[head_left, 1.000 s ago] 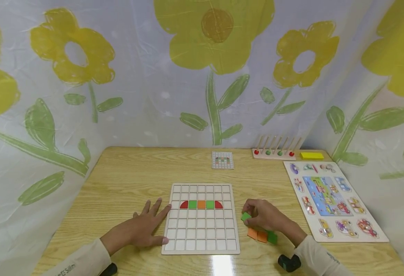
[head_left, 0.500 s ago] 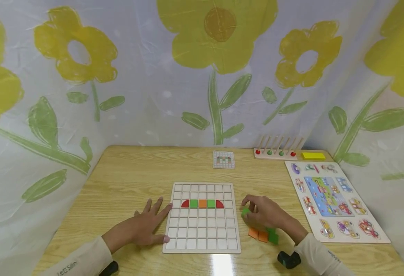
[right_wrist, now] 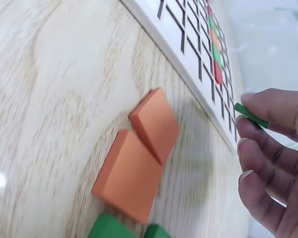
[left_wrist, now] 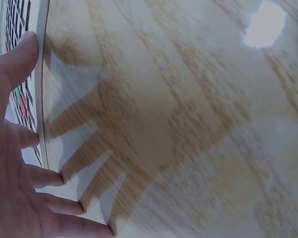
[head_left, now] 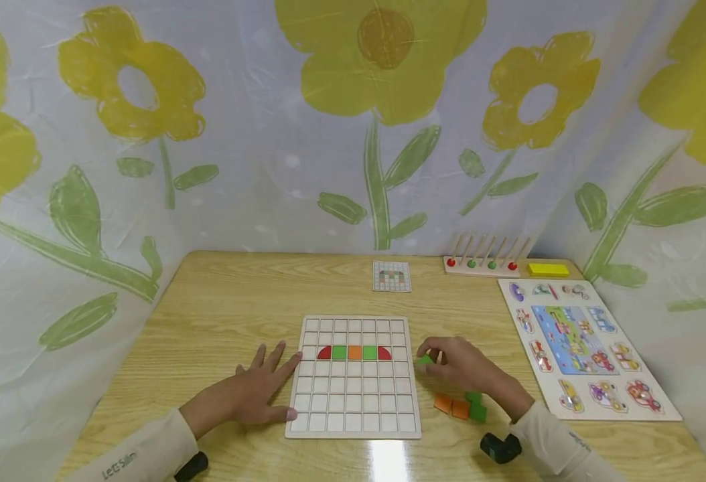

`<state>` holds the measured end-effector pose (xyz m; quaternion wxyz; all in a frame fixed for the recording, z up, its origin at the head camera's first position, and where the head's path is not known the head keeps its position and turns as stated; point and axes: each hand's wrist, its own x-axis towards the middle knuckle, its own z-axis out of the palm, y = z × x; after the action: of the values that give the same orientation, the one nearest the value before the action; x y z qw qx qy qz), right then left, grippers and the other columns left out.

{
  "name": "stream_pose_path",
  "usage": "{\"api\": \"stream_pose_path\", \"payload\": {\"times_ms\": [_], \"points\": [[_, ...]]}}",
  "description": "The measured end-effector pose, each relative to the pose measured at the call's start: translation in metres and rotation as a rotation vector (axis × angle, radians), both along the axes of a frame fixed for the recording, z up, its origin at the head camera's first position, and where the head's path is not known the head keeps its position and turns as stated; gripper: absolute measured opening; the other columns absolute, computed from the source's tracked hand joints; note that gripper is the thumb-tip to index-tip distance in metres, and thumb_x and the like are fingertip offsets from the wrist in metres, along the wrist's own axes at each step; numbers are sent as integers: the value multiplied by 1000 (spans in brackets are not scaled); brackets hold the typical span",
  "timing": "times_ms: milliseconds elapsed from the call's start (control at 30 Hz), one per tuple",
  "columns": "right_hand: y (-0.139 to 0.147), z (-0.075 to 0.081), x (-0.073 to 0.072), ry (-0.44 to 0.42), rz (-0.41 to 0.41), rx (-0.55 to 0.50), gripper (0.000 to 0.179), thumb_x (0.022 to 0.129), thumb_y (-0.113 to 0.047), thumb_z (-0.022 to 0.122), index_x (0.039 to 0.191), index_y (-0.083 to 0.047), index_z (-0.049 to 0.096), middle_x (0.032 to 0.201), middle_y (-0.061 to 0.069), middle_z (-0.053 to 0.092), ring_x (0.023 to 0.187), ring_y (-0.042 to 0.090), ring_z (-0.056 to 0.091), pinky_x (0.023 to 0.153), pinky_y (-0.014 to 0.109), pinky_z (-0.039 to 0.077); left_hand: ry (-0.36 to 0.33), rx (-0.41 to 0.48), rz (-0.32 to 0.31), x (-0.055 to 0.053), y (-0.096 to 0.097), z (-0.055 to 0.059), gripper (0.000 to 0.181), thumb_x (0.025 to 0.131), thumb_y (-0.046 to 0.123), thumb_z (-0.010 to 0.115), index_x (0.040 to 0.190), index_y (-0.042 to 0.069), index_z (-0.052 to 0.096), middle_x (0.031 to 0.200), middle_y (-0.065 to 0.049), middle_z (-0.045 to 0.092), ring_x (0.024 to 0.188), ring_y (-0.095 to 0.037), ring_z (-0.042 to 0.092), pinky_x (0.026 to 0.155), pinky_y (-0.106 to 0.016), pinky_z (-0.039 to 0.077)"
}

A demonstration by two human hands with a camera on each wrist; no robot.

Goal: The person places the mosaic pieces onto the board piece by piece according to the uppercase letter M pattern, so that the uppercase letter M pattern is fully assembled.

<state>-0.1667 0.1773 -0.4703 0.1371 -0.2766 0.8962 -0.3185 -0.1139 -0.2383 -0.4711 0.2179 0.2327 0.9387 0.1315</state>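
Observation:
My right hand (head_left: 458, 363) pinches a green square tile (right_wrist: 252, 116) between thumb and fingers, just off the right edge of a wooden grid board (head_left: 353, 402). In the board's third row sit a red quarter-round tile (head_left: 325, 353), a green tile (head_left: 339, 352), an orange tile (head_left: 355, 352), another green tile and another red one. My left hand (head_left: 256, 391) lies with fingers spread, its thumb and index finger touching the board's left edge. Two orange tiles (right_wrist: 131, 173) and green tiles (head_left: 477, 408) lie on the table below my right hand.
Behind the board lies a small pattern card (head_left: 392, 276). At the back right stand a peg rack (head_left: 481, 268) with beads and a yellow block (head_left: 548, 270). A picture puzzle board (head_left: 618, 395) lies at the right. The table (head_left: 226, 288) meets a flowered curtain.
My right hand has moved left and slightly up toward the board, carrying the green tile. The left hand keeps its place at the board's edge.

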Motion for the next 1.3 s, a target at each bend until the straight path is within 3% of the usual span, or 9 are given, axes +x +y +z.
{"api": "stream_pose_path", "payload": {"times_ms": [733,1300], "points": [[-36,2,-4,-66,12,-139,26,92,-13,74,116,-5,71,93,0,67,62,6,52,57,20,46,-17,-4,4,0,1,2,102,89,70,58,162,12,17,164,-32,9,143,-66,10,91,-87,28],[-63,-2,-3,-61,-12,-196,28,94,-17,73,118,-4,71,94,3,68,59,7,48,52,20,42,-15,-20,1,1,2,-1,102,89,70,58,162,12,16,164,-32,7,143,-66,9,90,-87,29]]}}
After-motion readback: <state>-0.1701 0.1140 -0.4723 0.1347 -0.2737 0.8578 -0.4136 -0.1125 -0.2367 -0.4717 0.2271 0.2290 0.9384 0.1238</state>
